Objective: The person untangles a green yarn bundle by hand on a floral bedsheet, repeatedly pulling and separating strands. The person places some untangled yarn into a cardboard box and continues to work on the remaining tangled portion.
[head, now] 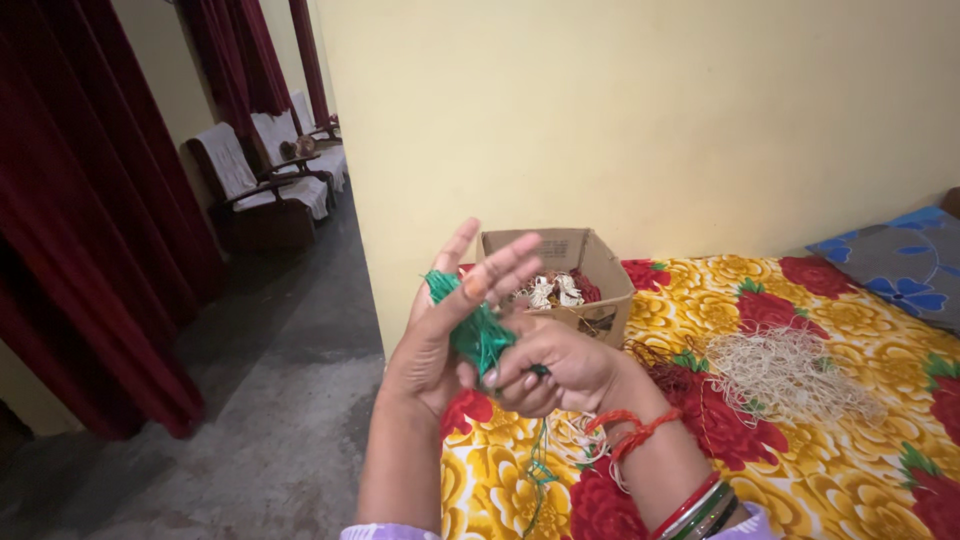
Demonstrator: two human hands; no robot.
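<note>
While the left hand (437,335) stands upright with its palm open and fingers spread and pointing up, a bundle of thin green thread (473,325) lies wound across that palm, running from near the thumb side down toward the heel of the hand. That hand does not close on the thread; it serves only as a flat frame for it. From the other side the right hand (560,368) meets it, fingers curled in and pinched on the lower end of the green bundle, with red thread tied at its wrist and red and green bangles further along the forearm. A loose green strand hangs down from the hands toward the floral bedsheet in yellow and red (830,470). Both hands are held above the near corner of that sheet. Just behind them stands an open brown cardboard box (600,262) with small pale pieces inside. To the right, on the sheet, lies a tangled heap of pale straw-coloured fibre (785,375), well apart from the hands.
</note>
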